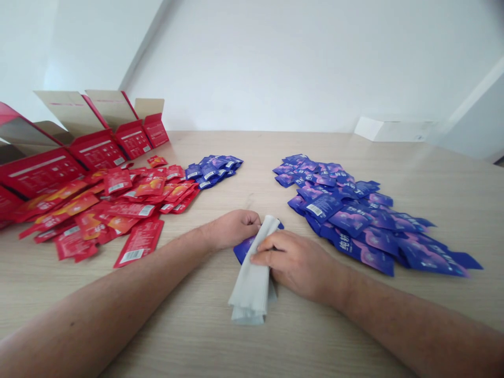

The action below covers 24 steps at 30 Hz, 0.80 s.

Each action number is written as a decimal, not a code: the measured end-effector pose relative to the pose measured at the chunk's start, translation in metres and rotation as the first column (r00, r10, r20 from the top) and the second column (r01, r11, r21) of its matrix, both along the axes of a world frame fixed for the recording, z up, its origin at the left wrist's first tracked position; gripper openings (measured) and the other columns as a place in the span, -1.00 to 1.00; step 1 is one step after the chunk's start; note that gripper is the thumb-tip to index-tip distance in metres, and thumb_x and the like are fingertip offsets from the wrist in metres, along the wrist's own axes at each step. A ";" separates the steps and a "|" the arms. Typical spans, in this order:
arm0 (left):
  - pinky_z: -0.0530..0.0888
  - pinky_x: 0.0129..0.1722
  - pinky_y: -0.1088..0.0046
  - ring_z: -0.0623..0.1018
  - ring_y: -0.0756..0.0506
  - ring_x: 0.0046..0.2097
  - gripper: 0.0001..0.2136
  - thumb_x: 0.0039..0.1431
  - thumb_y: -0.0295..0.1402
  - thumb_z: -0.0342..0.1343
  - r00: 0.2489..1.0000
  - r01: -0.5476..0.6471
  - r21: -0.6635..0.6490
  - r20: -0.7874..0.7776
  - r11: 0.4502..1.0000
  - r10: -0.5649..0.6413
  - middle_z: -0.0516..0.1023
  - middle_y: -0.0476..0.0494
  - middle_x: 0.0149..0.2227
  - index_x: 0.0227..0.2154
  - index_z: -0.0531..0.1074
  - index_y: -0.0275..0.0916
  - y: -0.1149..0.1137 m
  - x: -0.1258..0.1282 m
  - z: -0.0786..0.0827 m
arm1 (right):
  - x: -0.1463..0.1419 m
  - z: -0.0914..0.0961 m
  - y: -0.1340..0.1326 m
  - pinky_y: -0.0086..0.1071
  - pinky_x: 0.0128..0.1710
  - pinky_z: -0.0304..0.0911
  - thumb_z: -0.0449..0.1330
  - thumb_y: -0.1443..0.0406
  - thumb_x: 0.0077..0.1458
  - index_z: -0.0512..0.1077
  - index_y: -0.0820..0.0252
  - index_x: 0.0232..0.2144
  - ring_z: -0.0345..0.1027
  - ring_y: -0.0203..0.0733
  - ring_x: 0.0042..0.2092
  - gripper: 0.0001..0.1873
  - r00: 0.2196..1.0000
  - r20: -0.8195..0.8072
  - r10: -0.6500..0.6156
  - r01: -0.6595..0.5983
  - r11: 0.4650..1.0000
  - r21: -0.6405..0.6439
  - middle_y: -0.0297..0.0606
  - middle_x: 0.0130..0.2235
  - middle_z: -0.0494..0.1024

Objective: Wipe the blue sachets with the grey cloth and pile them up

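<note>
Our left hand (236, 229) is curled closed at the far end of a folded pale sheet (252, 286), and our right hand (293, 261) lies across it, fingers bent and pressing it from the right. Between them, the sheet sits on the light wood table (354, 157), directly in front of us, with a purple sachet (243, 249) showing beneath it. Both hands seem to be grasping the sheet, probably so that it stays flat and does not slip against the sachet. A large heap of purple sachets (350, 220) lies to our right, a smaller blue heap (212, 170) sits farther off, and red sachets (118, 210) spread to our left. The separate heaps suggest sorting by colour. Open red cartons (98, 149) stand at the far left.
</note>
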<state>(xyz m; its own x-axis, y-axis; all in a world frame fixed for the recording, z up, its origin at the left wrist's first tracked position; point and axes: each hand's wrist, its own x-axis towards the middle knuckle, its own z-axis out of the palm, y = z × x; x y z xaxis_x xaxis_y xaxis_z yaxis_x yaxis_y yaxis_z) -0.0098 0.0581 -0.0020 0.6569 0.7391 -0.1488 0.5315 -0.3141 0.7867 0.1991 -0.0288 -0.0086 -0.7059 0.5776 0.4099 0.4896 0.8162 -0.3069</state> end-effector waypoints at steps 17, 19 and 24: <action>0.26 -0.56 0.56 0.33 0.05 -0.54 -0.79 0.19 -0.18 0.02 0.999 -0.038 -0.059 -0.036 0.998 0.035 0.34 0.09 -0.52 -0.38 0.38 -0.22 -0.003 0.001 0.000 | 0.005 -0.005 0.004 -0.22 0.10 0.33 0.16 0.52 0.16 0.50 0.12 0.02 0.41 -0.13 0.02 -0.59 0.987 -0.077 -0.140 0.138 0.990 -0.031 -0.19 -0.04 0.53; 0.26 -0.55 0.56 0.33 0.05 -0.52 -0.80 0.18 -0.19 0.02 0.999 -0.028 -0.038 -0.042 0.999 0.027 0.35 0.08 -0.52 -0.39 0.38 -0.23 -0.003 0.002 0.001 | 0.004 -0.005 0.003 -0.22 0.07 0.35 0.17 0.50 0.16 0.51 0.12 0.01 0.41 -0.13 0.00 -0.61 0.991 -0.067 -0.112 0.111 0.994 -0.018 -0.19 -0.05 0.54; 0.28 -0.49 0.57 0.36 0.04 -0.45 -0.79 0.17 -0.21 0.05 1.000 -0.008 0.015 -0.016 1.000 0.009 0.41 0.04 -0.46 -0.39 0.42 -0.25 -0.001 0.002 0.001 | 0.002 -0.002 0.001 -0.24 0.00 0.38 0.16 0.48 0.18 0.52 0.10 -0.03 0.42 -0.12 -0.04 -0.64 1.000 -0.025 -0.005 0.005 1.000 0.006 -0.19 -0.07 0.56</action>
<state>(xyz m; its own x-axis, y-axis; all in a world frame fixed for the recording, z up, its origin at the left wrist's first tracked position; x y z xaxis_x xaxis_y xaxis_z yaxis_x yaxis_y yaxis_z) -0.0083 0.0568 -0.0011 0.6481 0.7469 -0.1486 0.5470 -0.3208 0.7732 0.2010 -0.0274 -0.0101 -0.6930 0.5783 0.4306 0.4857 0.8158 -0.3140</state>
